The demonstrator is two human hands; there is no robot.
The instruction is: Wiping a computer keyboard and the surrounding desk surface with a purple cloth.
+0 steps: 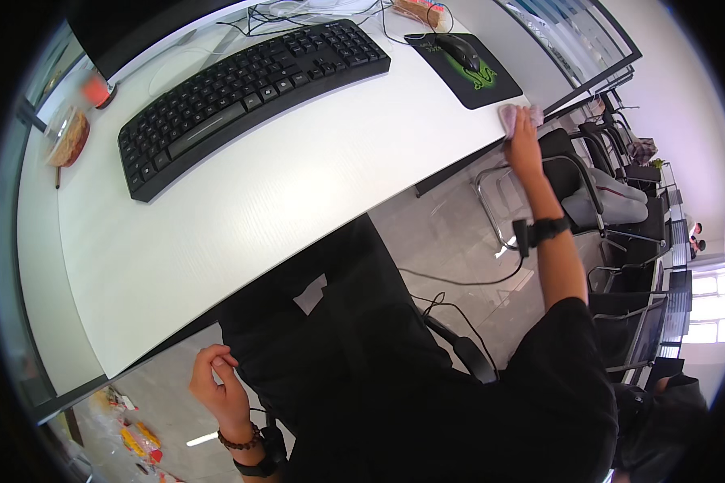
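At the right corner of the white desk [314,169], my right hand [524,151] presses a folded pale pink cloth [508,119] with its fingers. The cloth lies just past the lower right corner of a black mouse pad [489,90]. That pad has a green snake logo and carries a black computer mouse [457,49]. My left hand [214,383] hangs below the desk's front edge, beside my lap. Its fingers are loosely curled, with a gap at the thumb, and nothing shows in it. A black keyboard [248,102] sits across the back of the desk.
A clear plastic tub [68,136] with brown contents and a red-capped container [99,90] stand at the left. Cables [314,9] tangle behind the keyboard. Chairs [559,160] and a seated person's legs [607,196] are right. Colourful packets [139,441] lie lower left.
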